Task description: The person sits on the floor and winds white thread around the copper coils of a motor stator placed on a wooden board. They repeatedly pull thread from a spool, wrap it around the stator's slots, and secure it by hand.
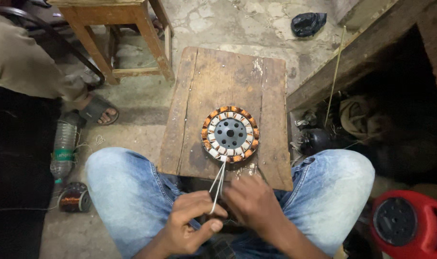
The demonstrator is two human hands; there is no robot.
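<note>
A round motor stator [230, 134] with copper windings and white slot insulation lies flat on a worn wooden board [199, 105]. Thin whitish wire leads [219, 182] run from its near edge down to my hands. My left hand [189, 225] pinches the ends of these leads between thumb and fingers. My right hand [252, 201] is right beside it, fingers curled close to the same leads, just off the board's near edge. Both hands sit between my knees in blue jeans.
A wooden stool [122, 33] stands at the far left, with another person's sandalled foot [101, 112] beside it. A plastic bottle [64, 148] and a copper wire spool [74, 199] lie on the floor at left. A red plastic container [410, 223] sits at right.
</note>
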